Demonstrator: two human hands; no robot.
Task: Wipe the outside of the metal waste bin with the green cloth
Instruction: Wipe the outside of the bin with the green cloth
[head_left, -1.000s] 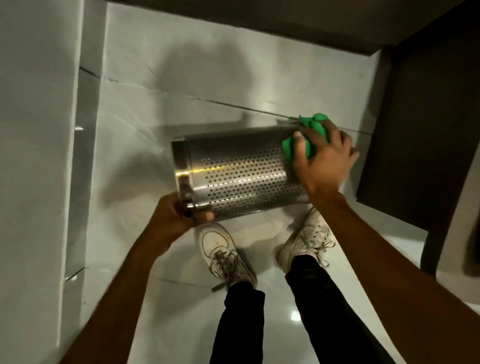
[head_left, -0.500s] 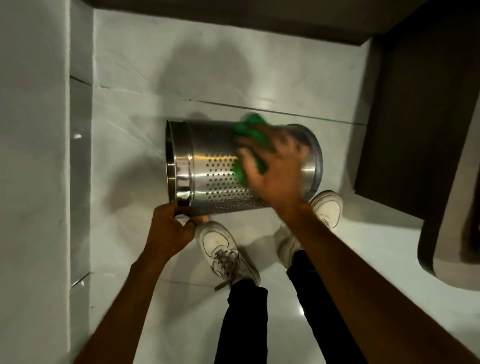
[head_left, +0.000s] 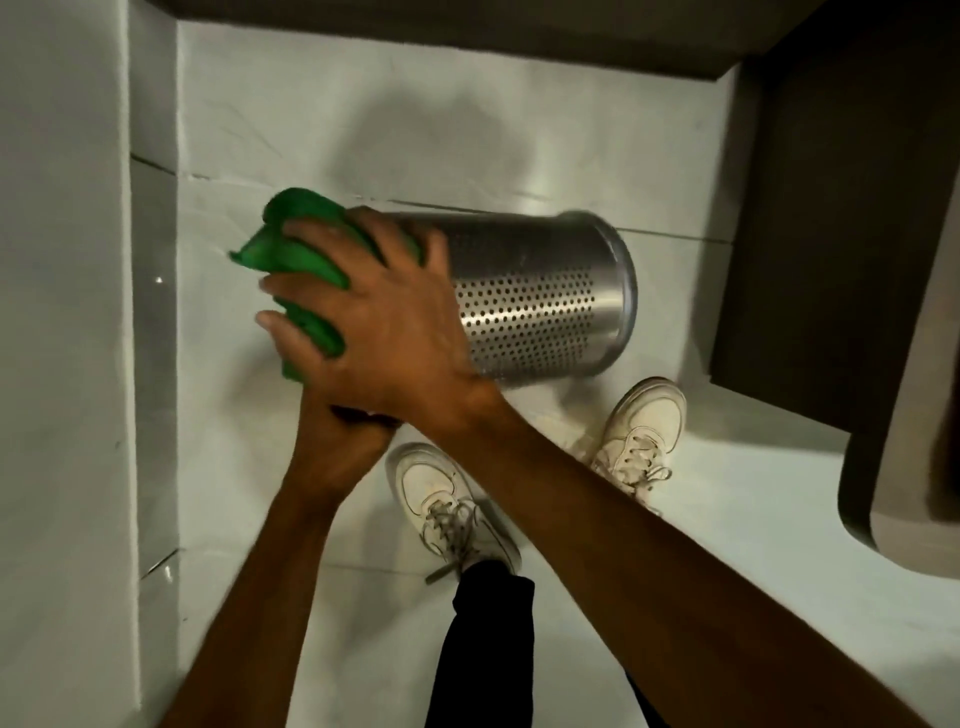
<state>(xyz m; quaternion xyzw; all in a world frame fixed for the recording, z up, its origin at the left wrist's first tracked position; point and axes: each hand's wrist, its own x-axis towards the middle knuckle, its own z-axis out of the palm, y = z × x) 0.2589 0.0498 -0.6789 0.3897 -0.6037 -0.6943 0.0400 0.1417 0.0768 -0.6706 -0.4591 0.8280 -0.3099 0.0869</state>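
Observation:
The metal waste bin (head_left: 540, 296), a perforated steel cylinder, lies on its side in the air above the floor, its closed base pointing right. My right hand (head_left: 379, 322) presses the bunched green cloth (head_left: 296, 260) against the bin's left end, covering the rim there. My left hand (head_left: 337, 447) sits just below the right wrist and grips the bin's lower left rim; most of that hand's fingers are hidden under my right hand.
A white wall (head_left: 62, 364) stands close on the left. A dark cabinet (head_left: 841, 234) fills the right side. My two white shoes (head_left: 447, 499) stand on the pale tiled floor (head_left: 727, 519) below the bin.
My right hand has swept the green cloth leftward along the bin, from the base end to the open rim end. The bin has tilted so its base shows on the right.

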